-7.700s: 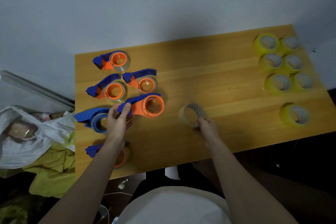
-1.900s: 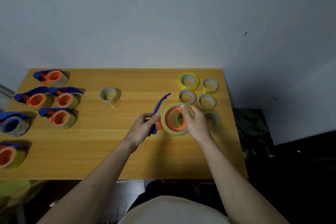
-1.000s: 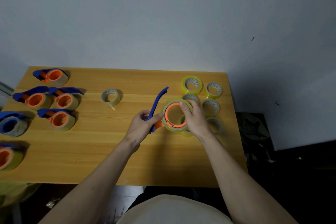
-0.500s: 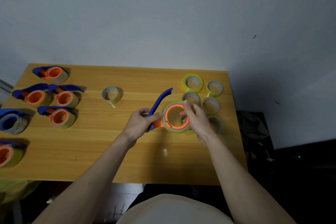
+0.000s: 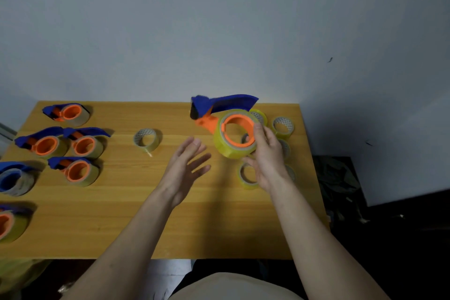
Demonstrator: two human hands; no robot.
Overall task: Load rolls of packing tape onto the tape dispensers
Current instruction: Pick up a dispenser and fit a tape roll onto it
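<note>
Head view: right hand [image 5: 266,153] gripped the loaded dispenser [image 5: 229,126], handle pointing left; left hand [image 5: 186,168] spread, empty, just beside it.

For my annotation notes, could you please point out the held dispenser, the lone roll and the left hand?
Held dispenser [image 5: 237,151], head view, on its yellow tape.
Lone roll [image 5: 154,142], head view, right rim.
Left hand [image 5: 183,173], head view, back of hand.
</note>
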